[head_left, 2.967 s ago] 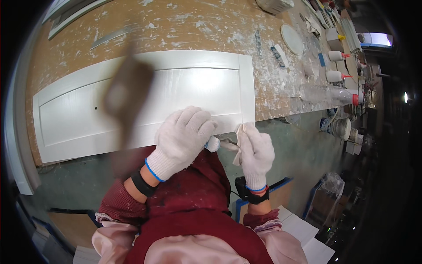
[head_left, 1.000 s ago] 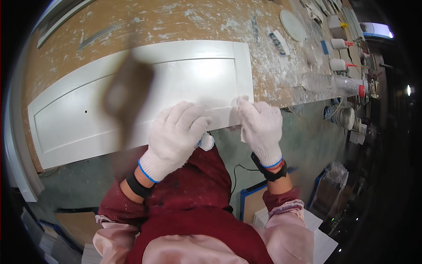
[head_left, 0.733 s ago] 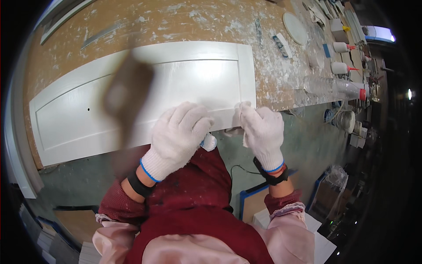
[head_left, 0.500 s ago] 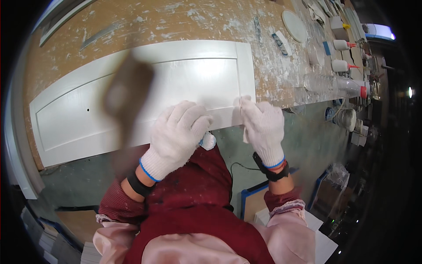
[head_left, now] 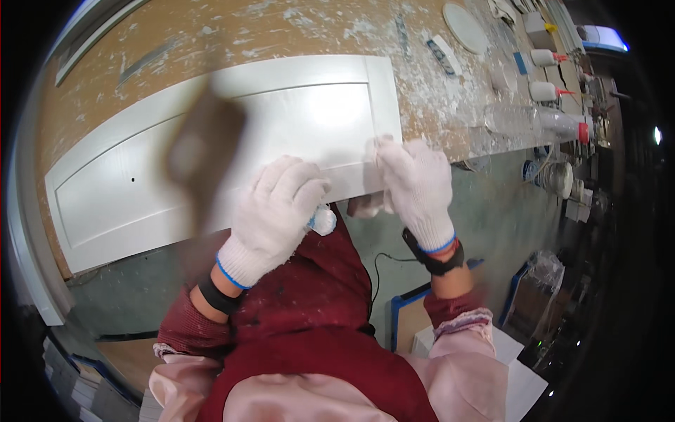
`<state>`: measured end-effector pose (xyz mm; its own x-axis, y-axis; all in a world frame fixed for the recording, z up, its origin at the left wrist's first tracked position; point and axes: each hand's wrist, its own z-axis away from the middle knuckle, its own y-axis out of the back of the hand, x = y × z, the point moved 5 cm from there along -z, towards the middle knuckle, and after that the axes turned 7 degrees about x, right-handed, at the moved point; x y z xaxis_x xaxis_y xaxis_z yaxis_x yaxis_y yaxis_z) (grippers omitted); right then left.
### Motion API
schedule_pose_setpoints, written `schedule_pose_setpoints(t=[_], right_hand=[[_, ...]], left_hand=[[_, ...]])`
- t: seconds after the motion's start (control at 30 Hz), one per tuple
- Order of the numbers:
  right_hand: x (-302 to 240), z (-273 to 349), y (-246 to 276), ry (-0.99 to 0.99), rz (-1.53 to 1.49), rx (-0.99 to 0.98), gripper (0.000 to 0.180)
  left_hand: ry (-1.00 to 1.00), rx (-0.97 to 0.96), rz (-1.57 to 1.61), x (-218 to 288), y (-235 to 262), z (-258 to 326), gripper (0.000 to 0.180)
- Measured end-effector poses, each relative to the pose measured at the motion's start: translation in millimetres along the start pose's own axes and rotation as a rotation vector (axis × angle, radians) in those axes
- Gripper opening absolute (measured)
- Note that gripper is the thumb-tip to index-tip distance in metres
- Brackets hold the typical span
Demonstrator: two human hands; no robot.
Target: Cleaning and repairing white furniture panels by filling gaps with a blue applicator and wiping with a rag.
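A long white door panel [head_left: 281, 119] with a recessed middle and a small dark hole lies on the bench in front of me. My left hand [head_left: 274, 211], in a white knit glove with a blue cuff edge, curls at the panel's near edge. From under its palm sticks the rounded end of a white-and-blue tube-like thing [head_left: 323, 221]. My right hand [head_left: 415, 184], gloved alike, bends its fingers together over the panel's near right corner; whatever they hold is hidden. Below that hand shows a blurred brownish-pink shape [head_left: 365, 205] of unclear kind.
The bench [head_left: 302, 32] is brown and smeared with white. At its right lie a printed packet [head_left: 444, 56], a round white disc [head_left: 464, 28], red-tipped bottles [head_left: 543, 91] and a clear plastic bottle [head_left: 524, 121]. A blurred dark thing [head_left: 204, 144] hangs close before the camera.
The view has shifted slightly. My right fingers have moved a little up and left at the panel's corner, and the brownish-pink shape has come into sight below them. The left hand stays at the near edge.
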<state>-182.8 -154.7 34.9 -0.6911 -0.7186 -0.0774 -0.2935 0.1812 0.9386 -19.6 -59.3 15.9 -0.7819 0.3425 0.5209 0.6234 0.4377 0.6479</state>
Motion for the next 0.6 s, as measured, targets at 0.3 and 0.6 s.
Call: schedule_pose_setpoints(t=[0.3, 0.6], right_hand=[[37, 29, 14, -0.51, -0.58, 0.154, 0.025], [4, 26, 7, -0.093, -0.211, -0.038, 0.031]], left_hand=[[0.031, 0.016, -0.006, 0, 3, -2, 0.033], [0.019, -0.006, 0.006, 0, 2, -2, 0.029]])
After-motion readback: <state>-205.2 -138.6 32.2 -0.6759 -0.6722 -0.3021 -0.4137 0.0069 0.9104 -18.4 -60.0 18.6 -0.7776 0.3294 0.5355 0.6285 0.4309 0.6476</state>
